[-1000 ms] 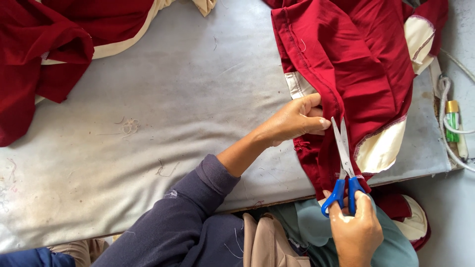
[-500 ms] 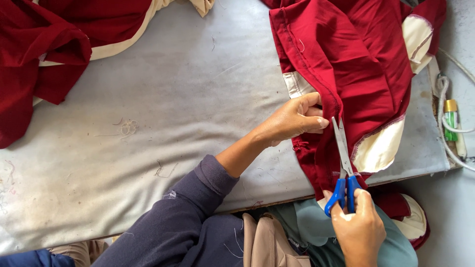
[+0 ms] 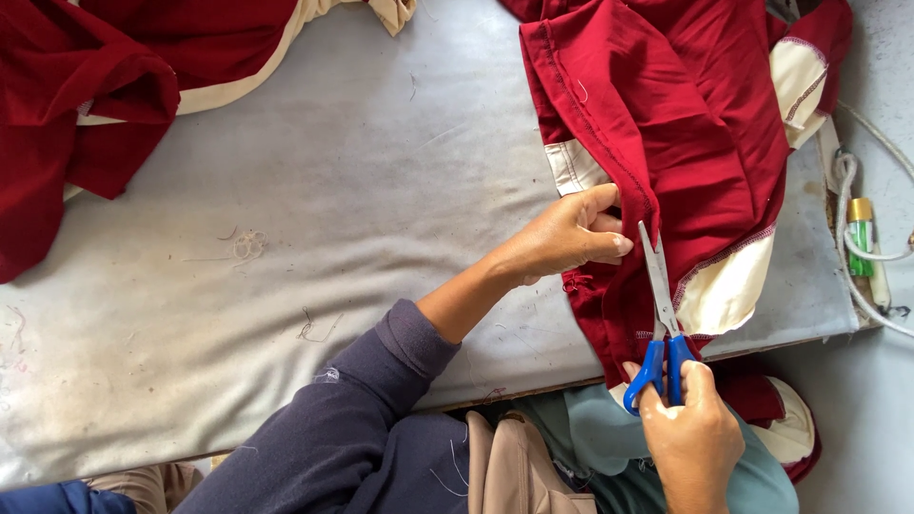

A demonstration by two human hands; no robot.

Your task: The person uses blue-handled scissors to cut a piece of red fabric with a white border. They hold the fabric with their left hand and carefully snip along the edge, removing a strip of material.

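Maroon fabric with cream panels — a garment (image 3: 685,124) — lies bunched at the far right corner of the grey padded table (image 3: 314,238) and hangs over its near edge. The left hand (image 3: 562,236) pinches a stitched seam fold, fingers closed on the cloth. The right hand (image 3: 690,443), just off the near edge, grips blue-handled scissors (image 3: 659,324), blades nearly closed and pointing up the seam, tips just below the pinch. Trimming well here likely means keeping the fold taut and the blades beside the stitching — not across it.
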